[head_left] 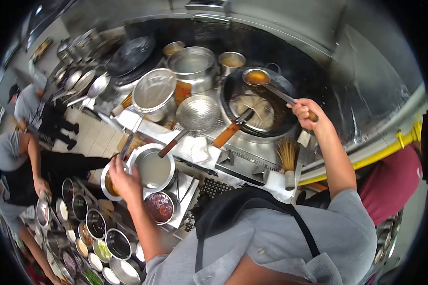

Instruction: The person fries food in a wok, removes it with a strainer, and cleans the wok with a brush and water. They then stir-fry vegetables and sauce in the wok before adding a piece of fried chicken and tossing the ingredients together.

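Note:
My right hand (306, 114) is closed around the handle of a ladle (257, 77), whose bowl holds orange liquid above the far side of a dark wok (290, 90). Below it, a pale, round, mesh-like thing (259, 111) lies inside the wok. A wooden-handled tool (228, 134) rests over the wok's near edge. On the other side, my left hand (124, 179) has its fingers apart, beside a steel bowl of cloudy liquid (152, 166) and partly over a bowl with yellowish contents (108, 183). The handle of a fine strainer (154, 90) ends close to its fingertips.
A perforated skimmer (198, 113), folded white cloth (195, 149) and bamboo brush (286, 154) lie along the stove front. A bowl of red sauce (159, 207) stands near my body. Other people (14, 147) work at left; a person's red sleeve (390, 185) is at right.

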`<state>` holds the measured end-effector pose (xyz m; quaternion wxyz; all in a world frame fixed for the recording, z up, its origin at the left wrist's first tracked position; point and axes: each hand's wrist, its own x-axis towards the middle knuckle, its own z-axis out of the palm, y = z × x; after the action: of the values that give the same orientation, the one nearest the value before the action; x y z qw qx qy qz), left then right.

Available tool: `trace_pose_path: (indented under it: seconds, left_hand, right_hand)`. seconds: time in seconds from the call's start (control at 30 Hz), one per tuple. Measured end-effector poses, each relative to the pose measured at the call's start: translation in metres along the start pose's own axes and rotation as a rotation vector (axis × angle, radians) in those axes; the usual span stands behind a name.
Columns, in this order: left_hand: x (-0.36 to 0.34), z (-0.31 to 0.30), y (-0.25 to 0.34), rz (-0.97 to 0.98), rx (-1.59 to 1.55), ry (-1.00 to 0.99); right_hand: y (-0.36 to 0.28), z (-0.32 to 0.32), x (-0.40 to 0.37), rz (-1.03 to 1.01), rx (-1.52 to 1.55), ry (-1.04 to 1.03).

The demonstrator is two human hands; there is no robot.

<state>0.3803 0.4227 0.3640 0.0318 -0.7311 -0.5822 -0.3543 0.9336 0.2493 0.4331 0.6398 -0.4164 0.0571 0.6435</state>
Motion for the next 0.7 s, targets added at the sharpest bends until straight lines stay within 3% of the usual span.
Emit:
trace_pose_path:
  seconds: [0.27,0.47,0.53,0.7]
  left_hand:
    - [-0.02,-0.001,-0.018,-0.067,-0.137,-0.014]
    - [-0.054,-0.017,-0.034,-0.196,-0.267,-0.125]
    - [-0.067,-0.023,-0.035,-0.241,-0.245,-0.132]
    - [-0.095,-0.047,-0.034,-0.324,-0.277,-0.072]
  right_hand:
    - [0.037,0.098,0.021,0.246,0.051,-0.191]
    - [0.069,0.179,0.068,0.641,0.137,-0.54]
    - [0.07,0.187,0.096,0.681,0.089,-0.539]
    - [0.096,0.217,0.136,0.523,-0.275,-0.408]
